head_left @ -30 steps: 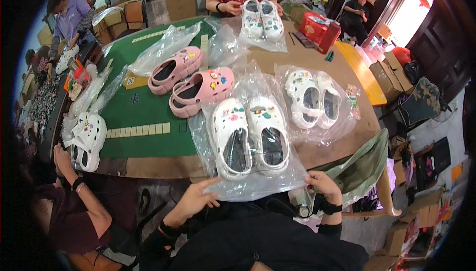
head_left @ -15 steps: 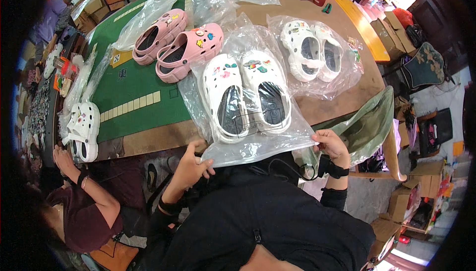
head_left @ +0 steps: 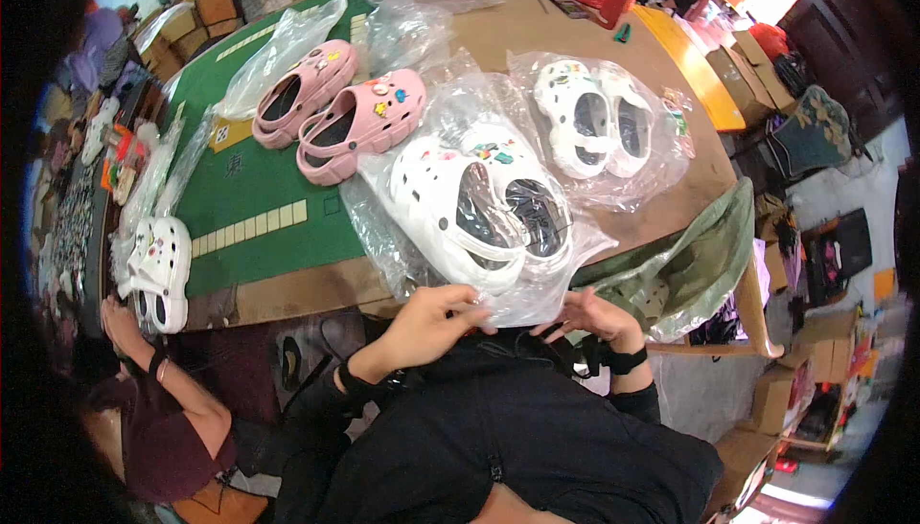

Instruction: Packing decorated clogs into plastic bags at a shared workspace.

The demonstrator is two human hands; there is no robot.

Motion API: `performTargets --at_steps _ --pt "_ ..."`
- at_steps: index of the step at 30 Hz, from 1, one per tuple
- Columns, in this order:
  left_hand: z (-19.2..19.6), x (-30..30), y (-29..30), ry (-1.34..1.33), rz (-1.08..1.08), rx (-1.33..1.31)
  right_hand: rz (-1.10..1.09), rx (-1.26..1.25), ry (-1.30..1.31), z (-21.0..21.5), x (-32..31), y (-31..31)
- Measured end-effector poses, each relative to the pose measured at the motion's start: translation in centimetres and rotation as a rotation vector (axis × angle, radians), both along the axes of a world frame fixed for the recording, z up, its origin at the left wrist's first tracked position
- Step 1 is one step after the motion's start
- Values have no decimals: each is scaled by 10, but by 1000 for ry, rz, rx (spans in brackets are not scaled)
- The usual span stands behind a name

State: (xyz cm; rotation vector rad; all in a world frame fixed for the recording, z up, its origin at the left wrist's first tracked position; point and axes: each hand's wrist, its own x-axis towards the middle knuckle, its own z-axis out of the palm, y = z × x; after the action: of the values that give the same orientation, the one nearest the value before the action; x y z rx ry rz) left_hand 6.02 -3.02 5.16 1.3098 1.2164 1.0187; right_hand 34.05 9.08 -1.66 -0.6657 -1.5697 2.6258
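In front of me at the table's near edge lies a clear plastic bag [head_left: 537,306] with a pair of white clogs [head_left: 431,208] inside. The clogs carry colourful charms and lean against each other, heels toward me. My left hand [head_left: 436,326] is closed on the left side of the bag's near end, thumb and fingers pinching the film. At the right side of that end, my right hand [head_left: 599,317] grips the film between thumb and fingers. The bag's near end is bunched between the two hands.
Pink clogs [head_left: 369,117] lie behind to the left, beside loose plastic bags [head_left: 287,55]. Another bagged white pair [head_left: 575,117] lies to the right. At left, a co-worker's hand [head_left: 123,328] is by white clogs [head_left: 161,270]. A green bag [head_left: 685,265] hangs over a chair.
Both hands have come closer together, bunching the bag's wide near edge. The clogs inside have tilted and been pressed together. My view has shifted slightly.
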Motion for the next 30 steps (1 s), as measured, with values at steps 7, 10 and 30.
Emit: performTargets --at_steps 7,10,30 --pt "-7 34 24 370 -350 549 -607 -407 -35 18 -36 -21" --pt "-11 42 23 359 -454 596 -664 -471 44 0 -46 -18" --pt "6 57 25 374 -768 560 -766 -110 87 42 -47 -40"
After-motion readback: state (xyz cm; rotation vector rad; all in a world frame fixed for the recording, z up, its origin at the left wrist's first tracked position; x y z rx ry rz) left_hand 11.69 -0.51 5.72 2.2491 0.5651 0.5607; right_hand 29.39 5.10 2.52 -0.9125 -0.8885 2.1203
